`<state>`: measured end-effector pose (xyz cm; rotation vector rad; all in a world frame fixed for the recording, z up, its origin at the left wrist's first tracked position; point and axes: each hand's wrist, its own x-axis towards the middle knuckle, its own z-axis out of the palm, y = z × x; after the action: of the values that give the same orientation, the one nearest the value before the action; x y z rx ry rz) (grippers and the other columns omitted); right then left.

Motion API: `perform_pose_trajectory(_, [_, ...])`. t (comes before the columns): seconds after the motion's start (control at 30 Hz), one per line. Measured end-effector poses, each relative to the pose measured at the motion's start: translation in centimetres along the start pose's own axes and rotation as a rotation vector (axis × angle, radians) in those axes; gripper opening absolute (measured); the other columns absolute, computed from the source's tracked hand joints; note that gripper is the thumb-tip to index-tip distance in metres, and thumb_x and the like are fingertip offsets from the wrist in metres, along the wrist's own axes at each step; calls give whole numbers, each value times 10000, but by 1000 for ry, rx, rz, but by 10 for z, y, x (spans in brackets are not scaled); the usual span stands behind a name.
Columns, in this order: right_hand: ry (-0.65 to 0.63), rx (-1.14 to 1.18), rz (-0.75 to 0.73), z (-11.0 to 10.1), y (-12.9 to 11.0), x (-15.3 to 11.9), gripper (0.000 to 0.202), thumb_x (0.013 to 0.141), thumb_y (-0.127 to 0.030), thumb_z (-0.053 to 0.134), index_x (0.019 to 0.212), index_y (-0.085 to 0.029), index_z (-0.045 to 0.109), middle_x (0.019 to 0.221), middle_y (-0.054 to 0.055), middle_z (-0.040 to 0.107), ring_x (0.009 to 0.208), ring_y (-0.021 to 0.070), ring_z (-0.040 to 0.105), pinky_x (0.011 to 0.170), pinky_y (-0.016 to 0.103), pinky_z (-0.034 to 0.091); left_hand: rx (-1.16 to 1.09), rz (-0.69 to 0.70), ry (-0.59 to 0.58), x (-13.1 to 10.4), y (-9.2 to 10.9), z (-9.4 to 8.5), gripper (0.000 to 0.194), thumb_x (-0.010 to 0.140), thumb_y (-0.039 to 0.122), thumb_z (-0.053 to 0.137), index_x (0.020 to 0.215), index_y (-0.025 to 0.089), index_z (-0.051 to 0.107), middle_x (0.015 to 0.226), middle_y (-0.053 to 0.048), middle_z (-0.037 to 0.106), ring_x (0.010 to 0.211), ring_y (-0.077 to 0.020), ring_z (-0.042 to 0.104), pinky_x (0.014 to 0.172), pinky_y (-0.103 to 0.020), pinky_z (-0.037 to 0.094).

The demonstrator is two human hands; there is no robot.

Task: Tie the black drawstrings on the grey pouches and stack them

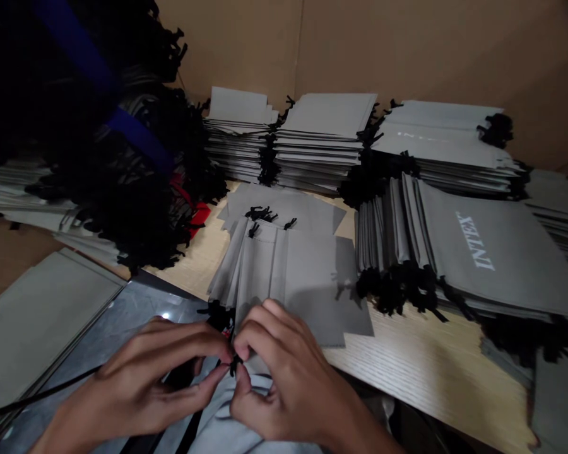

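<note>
Grey drawstring pouches (260, 258) lie in a small overlapping pile in front of me, at the table's near edge. My left hand (156, 366) is closed in a pinch on a black drawstring (233, 366) at the near corner of this pile. From the other side, my right hand (284, 372) pinches the same cord, thumb and forefinger nearly meeting the left fingertips. Part of the cord is hidden by the fingers. Flat grey pouches (312, 284) lie under and just right of the folded ones.
Several stacks of grey pouches (319, 116) line the back by a cardboard wall (383, 50). A pouch printed INTEX (502, 246) tops the right-hand pile. Black-corded bundles with a blue strap (142, 139) rise at left. More grey sheets (42, 328) lie lower left.
</note>
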<state>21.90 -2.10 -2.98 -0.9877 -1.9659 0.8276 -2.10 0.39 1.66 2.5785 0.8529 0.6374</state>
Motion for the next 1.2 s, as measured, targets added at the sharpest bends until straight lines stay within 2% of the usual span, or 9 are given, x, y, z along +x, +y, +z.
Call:
perform_pose_trajectory(0.13, [15,-5,-7,0,1,1,252,738,-139,580,944,-248,484,934,-17,532,940,188,537,819,323,458,122,15,-29,-10,-2,1,212,1065,201,670,1266,252,712,1069,-10,871,897,-176,856,825,-273,651])
perform_pose_trajectory(0.27, [41,-35,-25,2,2,1,203,773,-156,580,944,-242,512,931,-6,554,928,194,539,824,337,481,217,76,-38,-14,-2,7,212,1070,213,661,1279,210,700,1075,-32,879,873,-205,868,771,-295,646])
perform_pose_trajectory(0.43, [148,-129,-83,11,4,1,157,787,-191,593,923,-235,531,915,5,572,896,200,527,811,355,489,228,112,-38,-7,-3,16,227,1058,126,627,1268,206,664,879,16,837,651,-154,799,643,-265,601])
perform_pose_trajectory(0.57, [219,-175,-101,18,5,1,141,769,-232,607,883,-241,524,885,13,583,858,211,526,777,372,478,211,189,-17,-4,-7,20,251,1058,92,571,1289,160,644,770,10,788,519,-151,710,527,-287,528])
perform_pose_trajectory(0.73, [317,-180,-109,25,2,1,169,769,-248,614,896,-250,501,847,11,570,806,214,516,775,395,473,246,198,-48,-15,-16,22,292,1064,139,587,1351,171,631,741,25,778,510,-148,708,551,-293,544])
perform_pose_trajectory(0.9, [419,-141,-82,34,-3,2,225,747,-204,601,910,-261,456,812,8,524,781,220,490,720,385,419,215,164,4,-21,-19,24,440,1003,159,659,1437,203,600,750,51,798,480,-148,706,572,-287,590])
perform_pose_trajectory(1.03, [484,-76,-55,39,-7,1,270,728,-165,579,938,-262,440,821,6,521,776,216,492,738,387,413,144,133,20,-18,-17,25,497,1016,165,636,1504,216,564,799,26,833,535,-172,763,564,-294,618])
perform_pose_trajectory(1.1, [490,-18,-35,40,-10,0,276,732,-142,568,944,-259,436,840,3,530,783,205,501,740,380,410,121,128,62,-15,-14,26,456,1035,180,622,1488,219,576,804,26,838,537,-160,768,581,-277,638])
perform_pose_trajectory(1.2, [478,81,22,40,-17,0,256,741,-130,550,944,-254,455,863,3,547,810,197,522,773,376,433,108,99,180,-11,-6,29,316,1035,196,604,1342,257,649,685,66,784,491,-144,748,551,-250,638])
